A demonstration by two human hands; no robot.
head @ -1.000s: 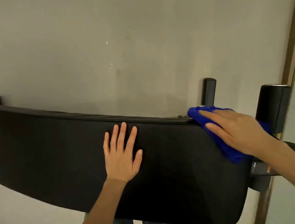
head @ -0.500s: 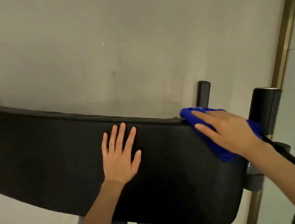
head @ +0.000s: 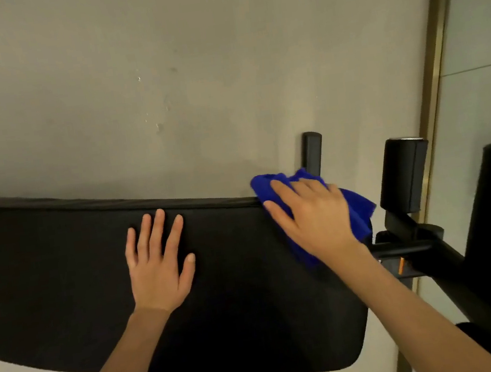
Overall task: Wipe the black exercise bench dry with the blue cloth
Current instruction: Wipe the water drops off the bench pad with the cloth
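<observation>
Two hands on a black bench pad

The left hand lies flat, fingers spread, on the black exercise bench. The right hand presses the blue cloth against the pad's far right corner (cloth bunched under the palm), just beside a black roller and an upright post; a grey floor lies beyond.

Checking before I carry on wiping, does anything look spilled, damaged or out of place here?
Nothing stands out. The bench pad looks intact, the cloth sits under the right hand, and the left hand lies flat on the pad.
</observation>
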